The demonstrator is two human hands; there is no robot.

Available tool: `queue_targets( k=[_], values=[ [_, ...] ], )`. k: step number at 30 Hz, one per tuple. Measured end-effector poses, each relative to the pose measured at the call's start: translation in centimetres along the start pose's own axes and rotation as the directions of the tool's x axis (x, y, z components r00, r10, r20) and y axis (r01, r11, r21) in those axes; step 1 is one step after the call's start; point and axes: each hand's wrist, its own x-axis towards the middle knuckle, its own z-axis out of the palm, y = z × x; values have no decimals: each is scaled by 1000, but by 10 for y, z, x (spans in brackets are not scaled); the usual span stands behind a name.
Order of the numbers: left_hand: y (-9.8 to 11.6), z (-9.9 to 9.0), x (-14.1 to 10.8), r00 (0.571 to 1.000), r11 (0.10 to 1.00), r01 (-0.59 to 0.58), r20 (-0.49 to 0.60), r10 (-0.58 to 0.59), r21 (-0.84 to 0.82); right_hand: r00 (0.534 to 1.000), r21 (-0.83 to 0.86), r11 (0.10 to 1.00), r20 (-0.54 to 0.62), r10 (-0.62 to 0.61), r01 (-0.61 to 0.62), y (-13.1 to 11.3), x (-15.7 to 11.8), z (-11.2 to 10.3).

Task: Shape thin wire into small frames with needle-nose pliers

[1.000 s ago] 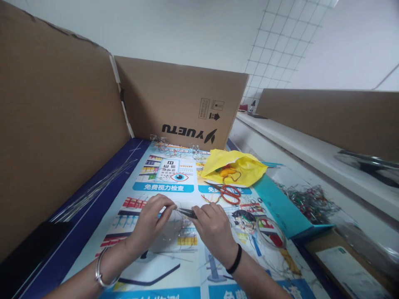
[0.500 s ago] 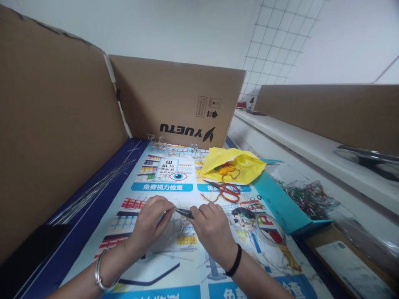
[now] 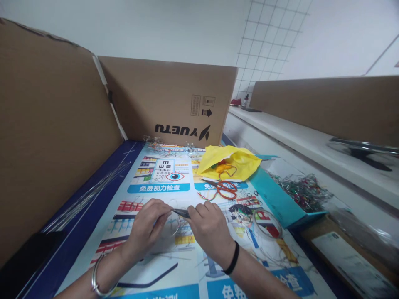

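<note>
My right hand (image 3: 209, 226) is closed around dark needle-nose pliers (image 3: 181, 213), their jaws pointing left. At the jaw tips, the thumb and fingers of my left hand (image 3: 149, 226) are pinched together. A thin wire (image 3: 175, 228) loops down below the pliers; whether its end sits in the left fingers is too fine to make out. Just beyond my hands lie orange-handled scissors (image 3: 226, 190), beside a yellow pouch (image 3: 230, 162) with coloured thread spilling from it. A coil of wire (image 3: 267, 223) rests on the printed sheet to the right of my right hand.
A turquoise box (image 3: 280, 199) at the right holds a tangle of shiny wire pieces (image 3: 304, 193). Long straight wires (image 3: 87, 197) lie along the left. Cardboard panels (image 3: 131, 95) stand at the back and left, with small wire pieces (image 3: 156, 143) before the back one.
The camera view has shifted slightly, moving the surroundings a little left. Both hands keep their hold, with the pliers still meeting the left fingertips.
</note>
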Motion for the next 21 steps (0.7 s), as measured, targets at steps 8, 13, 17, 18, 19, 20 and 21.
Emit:
queue_targets(
  k=[8, 13, 17, 18, 19, 20, 21],
  values=[
    [0, 0, -1, 1000, 1000, 13, -23, -13, -20, 1000, -10, 1000, -5, -7, 7, -1, -1, 0],
    [3, 0, -1, 998, 999, 47, -31, -47, -20, 1000, -26, 1000, -3, -14, 13, -1, 0, 0],
    [4, 1, -2, 994, 996, 83, -63, -84, -18, 1000, -34, 999, 2, 5, -5, -1, 2, -2],
    [4, 1, -3, 993, 996, 88, -74, -89, -13, 1000, -35, 999, 5, 7, -7, -1, 2, -3],
    [4, 1, -3, 992, 996, 94, -86, -94, -6, 1000, -37, 999, 8, 9, -9, -2, 2, -4],
    [4, 2, -4, 990, 995, 101, -96, -100, 3, 1000, -40, 999, 12, 11, -10, -3, 2, -5],
    [4, 2, -5, 989, 994, 106, -103, -104, 12, 1000, -45, 999, 17, 12, -11, -3, 1, -6]
  ],
)
